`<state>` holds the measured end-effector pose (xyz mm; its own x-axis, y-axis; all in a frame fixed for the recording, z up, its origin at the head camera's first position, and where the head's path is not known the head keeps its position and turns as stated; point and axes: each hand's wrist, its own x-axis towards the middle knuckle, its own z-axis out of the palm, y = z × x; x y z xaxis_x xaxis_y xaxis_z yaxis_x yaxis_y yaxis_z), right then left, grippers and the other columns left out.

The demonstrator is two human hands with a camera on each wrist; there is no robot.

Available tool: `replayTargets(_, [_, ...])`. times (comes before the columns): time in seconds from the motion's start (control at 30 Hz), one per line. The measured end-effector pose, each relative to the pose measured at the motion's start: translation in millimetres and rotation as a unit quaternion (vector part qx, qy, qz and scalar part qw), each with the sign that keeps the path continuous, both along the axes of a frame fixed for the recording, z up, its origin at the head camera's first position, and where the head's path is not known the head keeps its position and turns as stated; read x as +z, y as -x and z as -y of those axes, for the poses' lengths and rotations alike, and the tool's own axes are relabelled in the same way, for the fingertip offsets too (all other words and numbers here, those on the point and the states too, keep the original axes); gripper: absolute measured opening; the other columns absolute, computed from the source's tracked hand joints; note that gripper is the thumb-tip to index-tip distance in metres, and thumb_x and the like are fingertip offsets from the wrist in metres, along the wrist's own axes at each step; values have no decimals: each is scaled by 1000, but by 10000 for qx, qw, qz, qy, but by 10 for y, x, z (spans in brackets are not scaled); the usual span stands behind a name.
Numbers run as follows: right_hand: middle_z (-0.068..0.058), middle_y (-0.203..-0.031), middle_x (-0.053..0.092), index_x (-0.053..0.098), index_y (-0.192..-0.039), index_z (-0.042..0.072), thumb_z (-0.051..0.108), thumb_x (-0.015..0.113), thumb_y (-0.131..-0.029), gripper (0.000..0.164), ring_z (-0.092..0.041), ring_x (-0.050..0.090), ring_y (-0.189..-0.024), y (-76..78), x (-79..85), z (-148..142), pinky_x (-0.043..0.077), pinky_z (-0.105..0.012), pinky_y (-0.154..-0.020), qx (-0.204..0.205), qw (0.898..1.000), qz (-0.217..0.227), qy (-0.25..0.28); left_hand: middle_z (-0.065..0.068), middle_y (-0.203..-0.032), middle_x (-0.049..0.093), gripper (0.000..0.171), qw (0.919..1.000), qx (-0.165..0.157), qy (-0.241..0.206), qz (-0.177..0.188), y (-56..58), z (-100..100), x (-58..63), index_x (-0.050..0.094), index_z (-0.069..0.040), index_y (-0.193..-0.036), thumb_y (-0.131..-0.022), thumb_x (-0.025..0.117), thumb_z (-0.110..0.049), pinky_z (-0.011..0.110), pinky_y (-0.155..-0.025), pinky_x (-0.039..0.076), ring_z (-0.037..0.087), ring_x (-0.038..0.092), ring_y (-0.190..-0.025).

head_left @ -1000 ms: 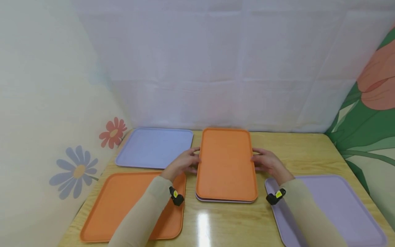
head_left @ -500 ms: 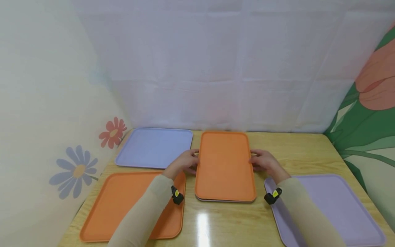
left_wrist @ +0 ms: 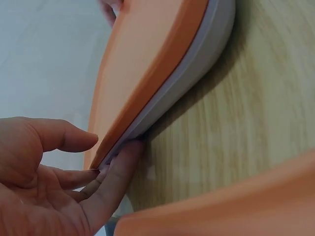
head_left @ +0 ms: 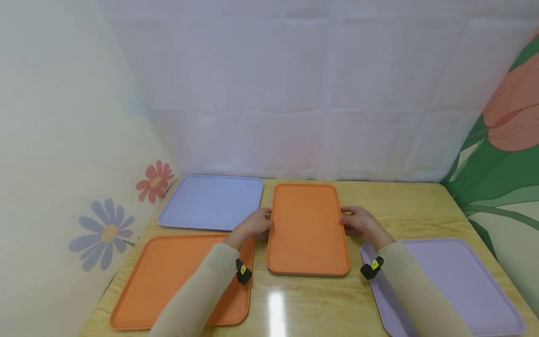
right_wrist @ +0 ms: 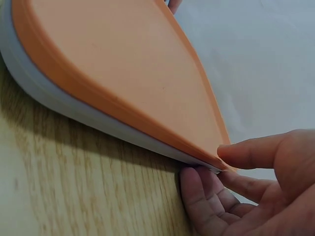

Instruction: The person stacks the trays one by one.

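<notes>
The stack (head_left: 309, 229) sits at the middle of the table (head_left: 313, 309), between two hands, its long sides running away from us. We count two trays in it: one orange top tray (left_wrist: 138, 49) and, just beneath, one pale lower tray (right_wrist: 93, 118), whose rim we see in both wrist views. We cannot tell whether the lower tray touches the wood.

The left hand (head_left: 257, 223) grips one long side, partly closed: its thumb (left_wrist: 71, 136) is at the top tray's rim, and its bent fingers (left_wrist: 117, 172) press the lower tray's edge from the side and below. The right hand (head_left: 362, 221) holds the opposite long side in much the same way, thumb (right_wrist: 253, 153) at the orange rim, fingers curled in by the lower edge.

Around the stack we count three more trays: one blue tray (head_left: 212, 201) at the back left, one orange tray (head_left: 168, 276) just in front of it, and one lilac tray (head_left: 459, 281) at the right. With the stack's two, that makes five. The left of two beige sleeves (head_left: 198, 290) crosses the orange tray, the other the lilac tray. Two black devices (head_left: 243, 271) show, one by each wrist. Behind the table hangs one white cloth (head_left: 294, 93).
</notes>
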<state>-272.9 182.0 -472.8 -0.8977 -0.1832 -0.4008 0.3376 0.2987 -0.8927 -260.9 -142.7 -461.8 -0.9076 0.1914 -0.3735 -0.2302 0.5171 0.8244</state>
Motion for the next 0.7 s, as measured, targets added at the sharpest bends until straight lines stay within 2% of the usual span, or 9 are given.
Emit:
replayTargets(0.2, [-8,-97,67,32,-149,-13,-1,58,-94,63,-12,66,-77,-28,26,-52,61,-30,-72,179,9995,43,239,30,-132,53,69,9998,-130,173,52,-43,-7,-8,30,9,-152,-87,52,5,46,-66,62,30,66,-85])
replayTargets(0.37, [-6,-97,68,32,-148,-13,-1,58,-94,61,-14,67,-80,-55,57,-77,61,-32,-75,269,9989,47,392,34,-141,48,72,9999,-98,25,25,-47,-17,-13,27,9,-154,-85,51,9,51,-68,62,37,68,-93])
replayTargets(0.53, [-9,-102,65,30,-149,-13,-3,58,-94,62,-15,67,-79,-75,50,-72,61,-32,-72,281,9988,49,402,33,-135,53,75,9998,-55,-166,106,-32,-7,-24,26,7,-155,-85,52,11,51,-70,62,37,69,-93])
replayTargets(0.7, [-12,-104,62,28,-151,-12,-6,55,-93,64,-15,65,-77,-94,21,-64,60,-32,-69,187,9987,152,438,30,-127,55,75,9994,-143,-272,185,-38,-2,-29,25,7,-156,-86,53,12,51,-71,62,35,68,-89])
